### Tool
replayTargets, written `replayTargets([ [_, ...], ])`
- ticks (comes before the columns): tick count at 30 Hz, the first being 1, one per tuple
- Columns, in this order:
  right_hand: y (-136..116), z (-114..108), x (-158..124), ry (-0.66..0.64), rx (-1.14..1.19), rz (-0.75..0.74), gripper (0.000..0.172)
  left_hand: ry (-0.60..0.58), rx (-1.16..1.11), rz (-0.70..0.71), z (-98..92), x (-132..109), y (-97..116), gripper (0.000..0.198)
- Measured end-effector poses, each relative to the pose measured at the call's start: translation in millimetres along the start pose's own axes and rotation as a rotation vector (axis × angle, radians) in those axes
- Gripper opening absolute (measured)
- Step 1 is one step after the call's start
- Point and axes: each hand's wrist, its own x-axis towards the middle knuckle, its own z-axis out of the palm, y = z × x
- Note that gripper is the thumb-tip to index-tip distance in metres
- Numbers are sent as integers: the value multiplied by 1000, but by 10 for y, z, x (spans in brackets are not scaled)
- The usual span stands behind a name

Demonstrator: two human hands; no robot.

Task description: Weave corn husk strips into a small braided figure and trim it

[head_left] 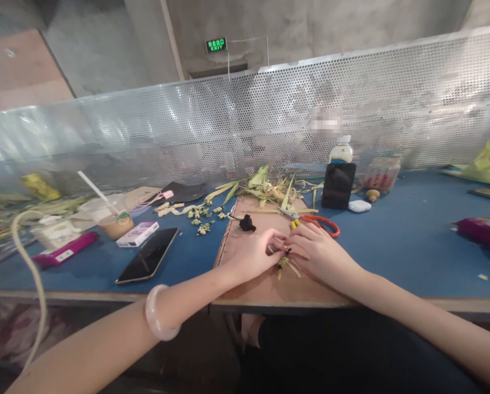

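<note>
My left hand (258, 253) and my right hand (325, 256) meet over a brown board (253, 290). Their fingertips close together on a small knotted piece of green leaf strips (283, 265), which has a dark bit, perhaps black thread, at its top. The fingers hide part of it. Just beyond my left hand lies a small black bundle (247, 222), which looks like thread. Scissors with orange handles (331, 225) rest behind my right hand, blades toward the left. A heap of pale green leaf strips (265, 189) covers the board's far end.
Small knotted leaf pieces (204, 216) lie left of the board. Further left are a phone (149, 256), a small box (137, 234), a drink cup with straw (114, 219) and a purple pack (66, 250). A dark upright device (338, 186), white case (359, 206) and jar (382, 174) stand right.
</note>
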Motion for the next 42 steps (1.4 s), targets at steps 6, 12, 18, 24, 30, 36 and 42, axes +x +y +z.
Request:
replayTargets([
  [6,25,31,2,-47,5,27,12,33,40,23,16,-29,23,24],
  [12,30,36,25,-52,51,58,13,-17,-24,3,22,-15,29,16],
  [18,25,38,13,-33,95,87,8,28,66,-17,14,14,-43,16],
  [24,-1,38,-14,32,183,129,10,39,26,-2,18,18,-55,14],
  [30,-13,37,-27,45,214,121,9,36,39,6,21,-1,-36,12],
  [36,-3,55,-37,65,261,154,6,36,51,11,23,-11,-36,13],
  [42,18,93,-51,68,299,182,4,45,127,45,20,-1,-43,15],
])
